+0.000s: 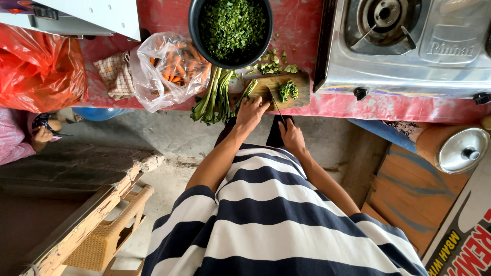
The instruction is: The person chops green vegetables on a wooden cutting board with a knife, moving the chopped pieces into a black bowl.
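Left hand: the left hand (251, 110) lies on the near end of the wooden cutting board (302, 89), fingers curled together and pressed down on a few green stalks (247, 92).
Right hand: the right hand (292, 137) is just off the table edge, fingers wrapped tight round the handle of a knife (276, 106), whose dark blade reaches up onto the board.
Where the greens are: on the board, at about twelve o'clock from the left hand; the blade sits between them and the small heap already cut.
Done so far: a little pile of chopped greens (288, 90) lies on the board at one o'clock from the knife tip, more scraps are scattered at the board's far edge, and the black bowl (194, 25) at twelve o'clock looks nearly full of chopped leaves.
Left to do: a bundle of uncut stems (212, 97) lies at nine o'clock from the board, so I would judge the chopping well along but not finished.
Round about: a clear bag of carrots (166, 69) at ten o'clock, a checked cloth (115, 74) beyond it, a gas stove (409, 46) at two o'clock, all on the red table (409, 108).
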